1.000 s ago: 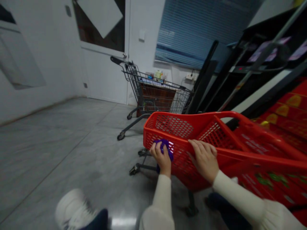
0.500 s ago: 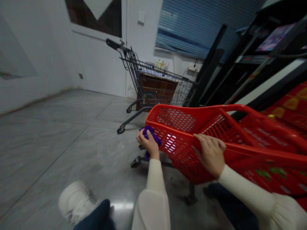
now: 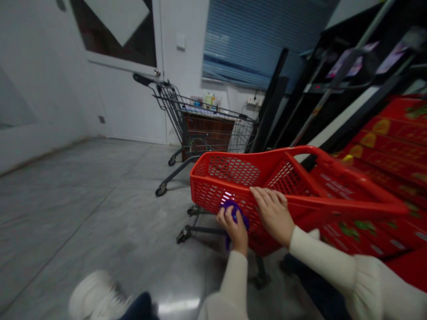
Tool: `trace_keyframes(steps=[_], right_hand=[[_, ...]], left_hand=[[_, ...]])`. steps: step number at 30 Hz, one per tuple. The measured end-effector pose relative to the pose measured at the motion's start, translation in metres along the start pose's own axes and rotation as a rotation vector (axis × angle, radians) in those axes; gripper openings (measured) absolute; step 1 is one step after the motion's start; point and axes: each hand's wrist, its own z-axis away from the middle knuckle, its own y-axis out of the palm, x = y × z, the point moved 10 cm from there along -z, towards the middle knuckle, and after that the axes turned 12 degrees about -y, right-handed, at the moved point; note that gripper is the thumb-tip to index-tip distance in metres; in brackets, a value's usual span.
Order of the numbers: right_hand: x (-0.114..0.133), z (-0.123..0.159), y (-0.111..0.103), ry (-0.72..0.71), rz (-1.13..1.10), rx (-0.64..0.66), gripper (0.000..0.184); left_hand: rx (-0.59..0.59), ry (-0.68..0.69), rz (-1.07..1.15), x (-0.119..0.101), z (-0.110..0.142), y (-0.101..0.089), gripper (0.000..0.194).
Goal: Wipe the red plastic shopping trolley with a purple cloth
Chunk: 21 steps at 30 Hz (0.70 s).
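Head view: a red plastic shopping cart [image 3: 233, 169] sits right before you. Your right hand [image 3: 271, 213] hooks over its rim [image 3: 302, 201], steadying it — your left hand [image 3: 233, 231] clenches a purple cloth [image 3: 235, 211] against the mesh wall [image 3: 213, 195].

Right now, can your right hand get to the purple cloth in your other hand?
Probably yes. The right hand is curled over the rim of the red shopping cart, right beside the left hand, which holds the purple cloth. Nothing seems to stand between them, so the way looks free.
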Motion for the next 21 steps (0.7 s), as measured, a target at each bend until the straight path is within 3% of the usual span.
trace_keyframes(steps=[3,6,9,12,15,19,21], right_hand=[[-0.001,0.001,-0.002,-0.021,-0.011,0.007,0.06],[-0.001,0.003,-0.003,-0.045,-0.031,0.039,0.062],[0.003,0.002,-0.005,-0.057,-0.057,0.051,0.061],[0.005,-0.001,-0.014,-0.094,-0.079,0.034,0.062],[-0.007,0.005,-0.032,-0.092,-0.077,-0.013,0.059],[-0.051,0.027,-0.052,0.079,-0.023,-0.015,0.047],[-0.061,0.035,-0.052,0.072,-0.029,0.037,0.044]], left_hand=[[0.037,0.055,0.005,-0.008,0.008,0.003,0.02],[-0.052,0.138,0.049,-0.04,-0.031,-0.011,0.024],[-0.095,0.202,-0.062,-0.082,-0.077,-0.016,0.027],[0.081,0.359,-0.234,-0.119,-0.082,0.005,0.023],[0.282,0.498,-0.367,-0.134,-0.069,0.024,0.023],[0.406,0.399,-0.658,-0.13,-0.103,0.033,0.023],[0.503,0.315,-0.815,-0.129,-0.117,0.04,0.024]])
